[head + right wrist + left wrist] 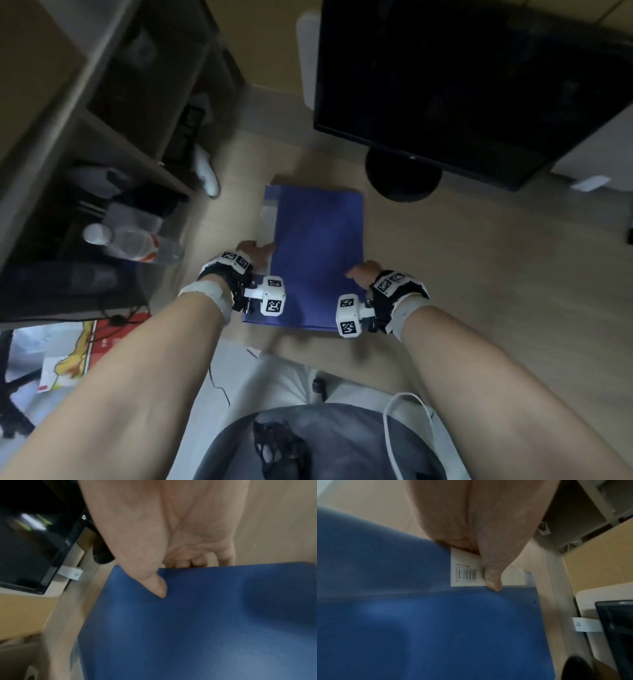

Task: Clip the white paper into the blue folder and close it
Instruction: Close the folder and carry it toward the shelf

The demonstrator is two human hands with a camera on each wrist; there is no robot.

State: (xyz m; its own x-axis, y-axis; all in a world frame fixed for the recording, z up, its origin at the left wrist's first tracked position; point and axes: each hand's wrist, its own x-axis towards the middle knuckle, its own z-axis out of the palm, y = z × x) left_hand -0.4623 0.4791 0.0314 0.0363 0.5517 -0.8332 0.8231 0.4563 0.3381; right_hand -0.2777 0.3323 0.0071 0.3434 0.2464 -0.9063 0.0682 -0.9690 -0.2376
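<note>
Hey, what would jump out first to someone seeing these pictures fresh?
The blue folder lying shut on the wooden desk draws the eye, gripped at its side edges by the left hand and right hand. A white barcode label sits by the left thumb, and a dark monitor looms behind.

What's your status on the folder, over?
Left hand pinches the spine label; right hand grips the blue folder edge. Folder closed, flat on desk. Nothing in the way.
</note>
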